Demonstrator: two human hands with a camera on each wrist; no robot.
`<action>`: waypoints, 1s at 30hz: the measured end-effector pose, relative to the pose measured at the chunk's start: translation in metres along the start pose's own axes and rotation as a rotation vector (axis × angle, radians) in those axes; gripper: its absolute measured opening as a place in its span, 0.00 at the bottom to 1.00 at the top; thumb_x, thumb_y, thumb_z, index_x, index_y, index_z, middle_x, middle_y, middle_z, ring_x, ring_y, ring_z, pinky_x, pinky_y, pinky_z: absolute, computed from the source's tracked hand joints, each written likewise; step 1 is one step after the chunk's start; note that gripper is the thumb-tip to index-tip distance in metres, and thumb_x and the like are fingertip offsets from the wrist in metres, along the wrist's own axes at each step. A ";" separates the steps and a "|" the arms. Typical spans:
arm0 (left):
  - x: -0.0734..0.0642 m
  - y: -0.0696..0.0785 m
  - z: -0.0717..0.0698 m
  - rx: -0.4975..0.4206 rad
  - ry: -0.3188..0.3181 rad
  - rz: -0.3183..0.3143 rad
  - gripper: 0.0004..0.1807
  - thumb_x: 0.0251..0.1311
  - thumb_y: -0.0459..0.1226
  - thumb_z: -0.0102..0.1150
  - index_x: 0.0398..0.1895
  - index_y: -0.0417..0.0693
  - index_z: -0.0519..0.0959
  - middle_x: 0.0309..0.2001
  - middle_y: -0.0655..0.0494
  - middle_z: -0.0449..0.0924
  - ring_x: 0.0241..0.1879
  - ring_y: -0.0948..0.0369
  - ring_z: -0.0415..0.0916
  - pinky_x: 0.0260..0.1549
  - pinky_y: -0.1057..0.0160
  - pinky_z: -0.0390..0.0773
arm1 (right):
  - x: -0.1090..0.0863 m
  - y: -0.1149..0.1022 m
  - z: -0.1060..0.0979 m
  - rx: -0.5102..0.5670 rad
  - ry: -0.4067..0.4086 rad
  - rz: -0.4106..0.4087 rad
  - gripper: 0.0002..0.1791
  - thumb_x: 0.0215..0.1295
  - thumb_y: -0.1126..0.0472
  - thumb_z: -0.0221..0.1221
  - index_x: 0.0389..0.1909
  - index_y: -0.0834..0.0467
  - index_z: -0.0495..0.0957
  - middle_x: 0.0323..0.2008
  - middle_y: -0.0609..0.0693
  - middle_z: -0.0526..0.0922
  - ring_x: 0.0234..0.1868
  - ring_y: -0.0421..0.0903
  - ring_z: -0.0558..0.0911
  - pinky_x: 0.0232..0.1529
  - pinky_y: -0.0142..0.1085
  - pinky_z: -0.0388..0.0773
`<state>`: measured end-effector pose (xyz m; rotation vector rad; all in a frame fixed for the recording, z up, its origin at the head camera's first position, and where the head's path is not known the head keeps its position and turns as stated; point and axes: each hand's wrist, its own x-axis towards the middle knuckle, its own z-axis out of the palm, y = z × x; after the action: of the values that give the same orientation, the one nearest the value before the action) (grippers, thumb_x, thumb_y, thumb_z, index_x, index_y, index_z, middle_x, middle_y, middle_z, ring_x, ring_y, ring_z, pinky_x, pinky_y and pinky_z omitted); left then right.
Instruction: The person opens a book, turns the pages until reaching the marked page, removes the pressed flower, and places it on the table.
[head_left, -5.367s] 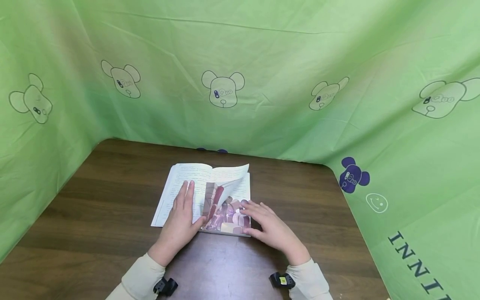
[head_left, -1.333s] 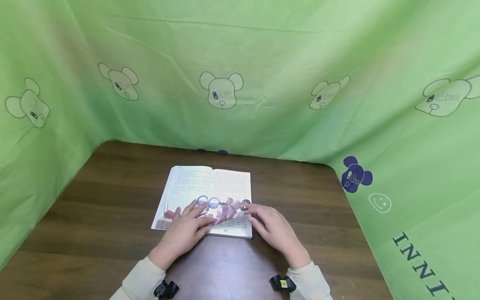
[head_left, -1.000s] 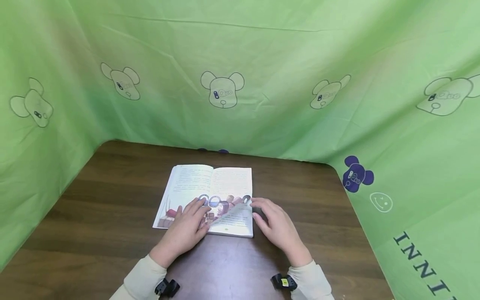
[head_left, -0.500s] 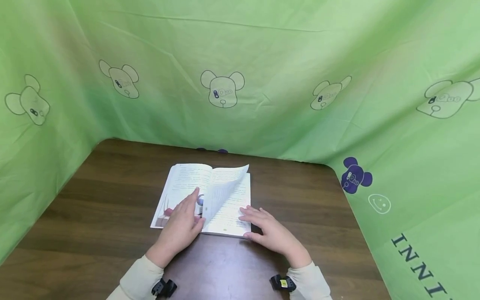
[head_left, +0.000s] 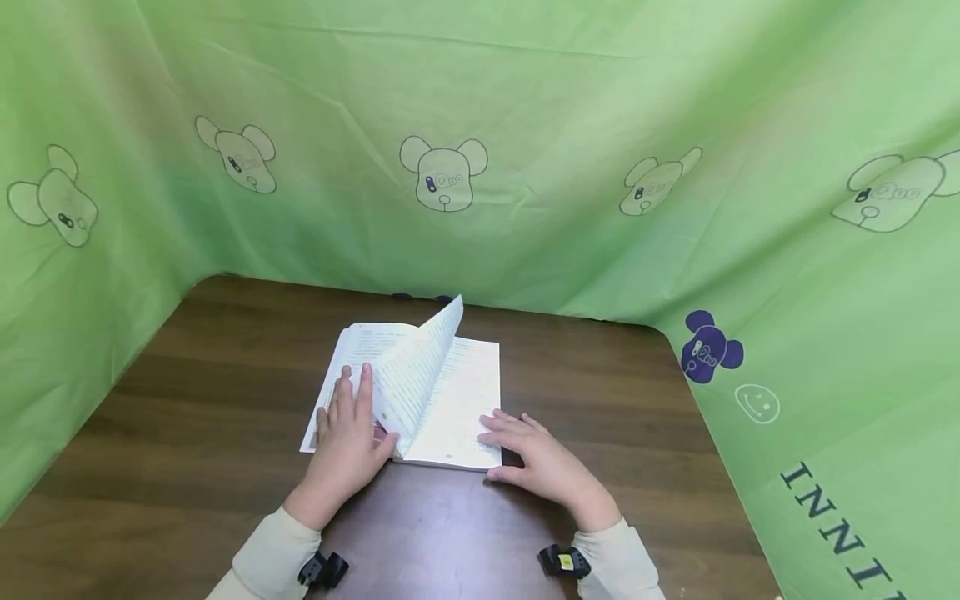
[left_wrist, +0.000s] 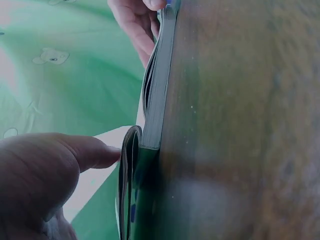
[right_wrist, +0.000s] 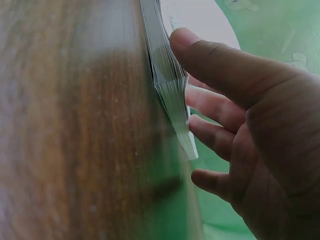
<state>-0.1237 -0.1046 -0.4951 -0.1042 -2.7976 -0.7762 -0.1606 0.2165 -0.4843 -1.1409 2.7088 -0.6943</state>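
An open paperback book (head_left: 468, 396) lies on the table, printed text on its pages. One page (head_left: 418, 367) stands up from the spine, curving over toward the left side. My left hand (head_left: 345, 446) rests on the left page with fingers extended, its thumb beside the foot of the raised page. In the left wrist view that thumb (left_wrist: 97, 152) touches the paper near the spine. My right hand (head_left: 536, 458) lies at the right page's lower outer corner, fingers loosely spread over the edge. The right wrist view shows its thumb (right_wrist: 200, 47) on the page block, with the other fingers beyond the edge.
The dark wood-grain table (head_left: 615, 392) extends around the book. Green cloth (head_left: 555, 242) printed with bear faces hangs along its back and sides. A small black camera is strapped at each wrist, below the pale sleeves (head_left: 273, 554).
The illustrated page has turned over to the left, and another leaf has risen and swung leftward. My left hand has slid left with its fingers straighter; my right hand has settled on the newly exposed page.
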 end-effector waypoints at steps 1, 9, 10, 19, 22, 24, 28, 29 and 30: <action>0.000 0.000 0.000 -0.002 0.002 -0.023 0.62 0.55 0.45 0.74 0.83 0.42 0.41 0.79 0.27 0.38 0.77 0.29 0.44 0.62 0.19 0.52 | 0.000 0.000 0.000 -0.003 -0.001 -0.001 0.28 0.63 0.49 0.71 0.63 0.54 0.81 0.73 0.48 0.72 0.77 0.51 0.65 0.75 0.62 0.54; 0.000 -0.002 -0.005 -0.010 -0.048 -0.084 0.66 0.52 0.47 0.77 0.84 0.44 0.40 0.82 0.36 0.23 0.79 0.31 0.31 0.64 0.17 0.41 | 0.001 -0.001 -0.001 0.005 -0.009 0.001 0.27 0.61 0.51 0.72 0.60 0.55 0.82 0.72 0.50 0.73 0.77 0.52 0.66 0.75 0.63 0.55; 0.000 -0.002 -0.005 -0.003 -0.051 -0.058 0.65 0.52 0.46 0.77 0.84 0.45 0.42 0.82 0.37 0.24 0.79 0.31 0.31 0.64 0.18 0.41 | 0.001 -0.002 -0.001 0.005 -0.010 0.001 0.27 0.61 0.51 0.72 0.60 0.55 0.82 0.72 0.50 0.73 0.76 0.52 0.66 0.75 0.63 0.55; 0.000 -0.002 -0.005 0.001 -0.093 0.154 0.52 0.55 0.34 0.72 0.82 0.53 0.54 0.83 0.41 0.40 0.80 0.35 0.38 0.67 0.21 0.43 | 0.000 -0.001 0.000 0.008 -0.006 0.006 0.23 0.65 0.53 0.70 0.59 0.54 0.82 0.73 0.50 0.73 0.76 0.52 0.66 0.75 0.62 0.56; 0.000 -0.002 -0.004 -0.008 -0.133 0.185 0.46 0.59 0.32 0.66 0.81 0.55 0.59 0.82 0.45 0.49 0.80 0.38 0.43 0.68 0.22 0.44 | 0.001 0.000 0.001 0.012 -0.002 0.007 0.23 0.65 0.53 0.69 0.59 0.54 0.82 0.73 0.49 0.73 0.76 0.53 0.66 0.75 0.62 0.56; 0.001 -0.002 -0.004 -0.009 -0.159 0.192 0.41 0.62 0.32 0.62 0.80 0.56 0.62 0.81 0.47 0.53 0.80 0.39 0.45 0.68 0.23 0.46 | 0.001 0.001 0.001 0.015 0.002 0.005 0.23 0.65 0.53 0.69 0.59 0.54 0.82 0.73 0.49 0.73 0.77 0.53 0.66 0.75 0.62 0.56; 0.000 -0.001 -0.004 0.003 -0.205 0.182 0.34 0.64 0.33 0.57 0.75 0.54 0.70 0.81 0.48 0.53 0.81 0.39 0.43 0.69 0.23 0.45 | 0.001 0.001 0.000 0.013 0.002 0.005 0.22 0.66 0.52 0.69 0.59 0.54 0.82 0.73 0.50 0.73 0.77 0.53 0.66 0.75 0.62 0.56; 0.000 -0.001 -0.004 0.006 -0.214 0.175 0.32 0.64 0.33 0.57 0.74 0.53 0.71 0.81 0.48 0.53 0.81 0.39 0.43 0.69 0.24 0.44 | 0.001 0.001 0.000 0.012 0.001 0.005 0.22 0.66 0.52 0.69 0.59 0.54 0.82 0.73 0.50 0.73 0.77 0.53 0.66 0.74 0.62 0.56; 0.000 0.000 -0.004 0.009 -0.221 0.169 0.32 0.63 0.33 0.57 0.73 0.51 0.72 0.81 0.48 0.53 0.81 0.39 0.43 0.70 0.24 0.44 | 0.000 0.001 0.001 0.012 0.000 0.005 0.22 0.66 0.52 0.69 0.59 0.54 0.82 0.73 0.50 0.73 0.77 0.53 0.66 0.74 0.62 0.56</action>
<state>-0.1225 -0.1070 -0.4920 -0.4449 -2.9468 -0.7515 -0.1614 0.2167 -0.4852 -1.1307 2.7029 -0.7081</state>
